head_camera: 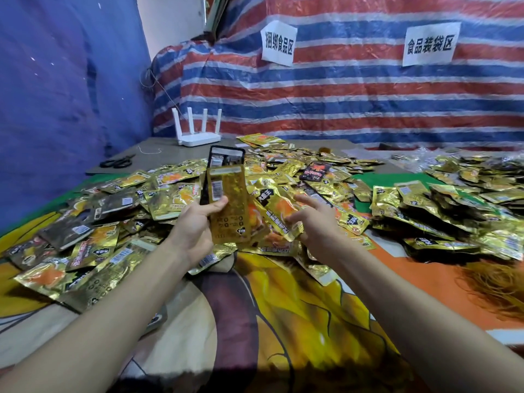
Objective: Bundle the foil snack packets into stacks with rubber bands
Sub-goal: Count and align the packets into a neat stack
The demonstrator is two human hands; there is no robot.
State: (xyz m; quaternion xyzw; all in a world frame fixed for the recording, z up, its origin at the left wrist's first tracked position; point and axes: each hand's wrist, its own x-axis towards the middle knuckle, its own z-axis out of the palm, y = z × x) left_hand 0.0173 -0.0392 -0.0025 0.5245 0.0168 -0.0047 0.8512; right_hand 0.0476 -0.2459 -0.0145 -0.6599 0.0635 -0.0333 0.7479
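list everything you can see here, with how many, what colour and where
loose foil packets: many, mostly gold, heaped left and centre
second packet heap: many, gold, right side
black packet: at least one, red print, atop the centre heap
held packets: a few, gold in front, black behind, upright above the heap
rubber bands: a pile, orange-brown, right edge
router: one, white, back left
scissors: one pair, black, near the router
paper signs: two, white, on the striped tarp
printed cloth: one, orange and yellow, under everything
left hand: grips the held packets
right hand: fingers spread over the centre heap
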